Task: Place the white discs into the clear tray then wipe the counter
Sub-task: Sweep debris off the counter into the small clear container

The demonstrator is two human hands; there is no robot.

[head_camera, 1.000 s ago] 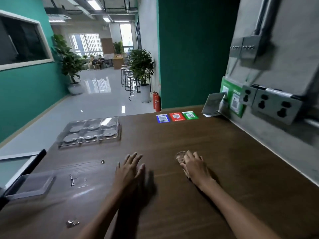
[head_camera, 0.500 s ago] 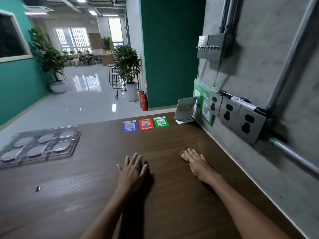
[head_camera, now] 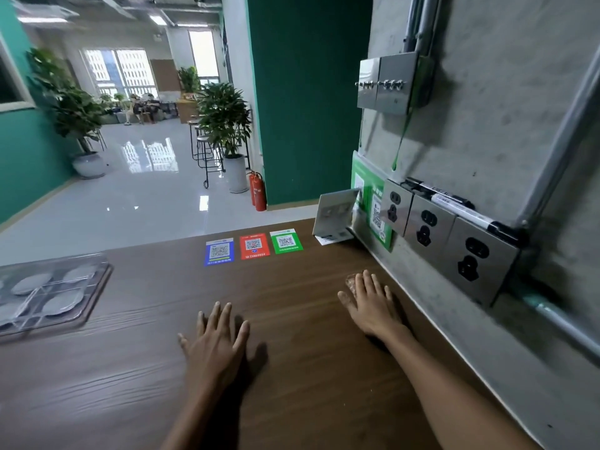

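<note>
My left hand [head_camera: 216, 341] lies flat, fingers spread, on the dark wood-grain table [head_camera: 292, 368]. My right hand [head_camera: 370, 303] presses a small brownish cloth [head_camera: 351, 281] flat near the grey concrete wall [head_camera: 487, 125] with steel sockets [head_camera: 425, 224]; neither grip is clenched. The white discs [head_camera: 27, 284] sit in the clear plastic tray [head_camera: 94, 287], far left. Three QR stickers [head_camera: 253, 246] mark the table's far edge; beyond, a glossy floor [head_camera: 136, 199] and potted plants [head_camera: 225, 118].

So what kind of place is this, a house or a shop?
Probably a shop or café counter in an office building. Three QR code cards, the sort used for paying, lie on the wooden counter, bar stools stand beyond it, and potted plants line a big shiny hall.
</note>
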